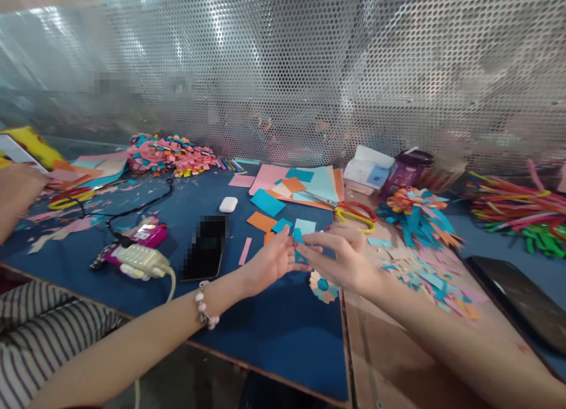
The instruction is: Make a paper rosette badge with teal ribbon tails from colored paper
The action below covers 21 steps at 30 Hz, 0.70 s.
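Observation:
A small blue folded piece of paper point(299, 247) is held between my two hands over the blue tabletop. My left hand point(275, 259) grips its near left side, with the thumb up and the fingers reaching right. From the right, my right hand point(347, 257) closes its fingertips on the same piece. Just below the right fingers lies a paper flower point(324, 286) with cream petals and a blue middle. Beyond the hands are loose squares, among them a blue one point(267, 202), an orange one point(262, 221) and a light blue one point(305, 226).
Scissors point(356, 213) with red and yellow handles rest on stacked coloured sheets point(274, 176). A phone point(206, 248), a white earbud case point(229, 204) and a power strip point(144, 259) lie left. Paper scraps point(437, 279) and a dark phone point(517, 297) are right. Another person's hand point(20, 194) is far left.

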Motion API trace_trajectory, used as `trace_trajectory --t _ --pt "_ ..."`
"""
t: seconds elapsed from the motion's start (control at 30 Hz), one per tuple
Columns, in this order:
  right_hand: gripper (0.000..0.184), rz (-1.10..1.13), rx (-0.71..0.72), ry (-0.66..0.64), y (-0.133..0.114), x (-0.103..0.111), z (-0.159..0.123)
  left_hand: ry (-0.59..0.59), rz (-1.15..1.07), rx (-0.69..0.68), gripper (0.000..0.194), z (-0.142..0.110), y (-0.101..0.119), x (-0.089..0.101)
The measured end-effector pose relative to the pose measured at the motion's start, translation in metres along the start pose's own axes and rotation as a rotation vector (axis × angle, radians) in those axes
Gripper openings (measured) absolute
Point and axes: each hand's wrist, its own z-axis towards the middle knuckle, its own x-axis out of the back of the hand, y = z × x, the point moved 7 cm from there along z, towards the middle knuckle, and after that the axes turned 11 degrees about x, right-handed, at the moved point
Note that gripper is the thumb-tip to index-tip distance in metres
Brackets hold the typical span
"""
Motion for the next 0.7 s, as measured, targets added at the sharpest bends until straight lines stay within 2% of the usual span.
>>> trace_trajectory --t 0.07,0.17,0.23,0.43,0.7 --pt "0.019 -0.005 0.127 -0.047 -0.01 -0.004 -0.001 0.026 -0.052 0.015 0.031 -0.001 -0.002 0.001" --pt "0.02 -0.018 0.331 -0.08 -0.024 -0.008 -0.005 0.09 -0.066 -0.041 0.018 -0.004 0.001 0.007" --pt "0.019 -0.011 0.403 -0.089 -0.03 -0.011 -0.009 0.114 -0.04 -0.082 0.015 -0.005 0.004 0.01" --pt "0.025 -0.002 0.449 -0.198 -0.036 -0.029 -0.022 0.139 0.053 -0.072 0.022 -0.009 0.003 0.012" --pt "0.031 -0.021 0.476 -0.212 -0.039 -0.031 -0.025 0.163 0.15 -0.117 0.03 -0.012 0.003 0.007"
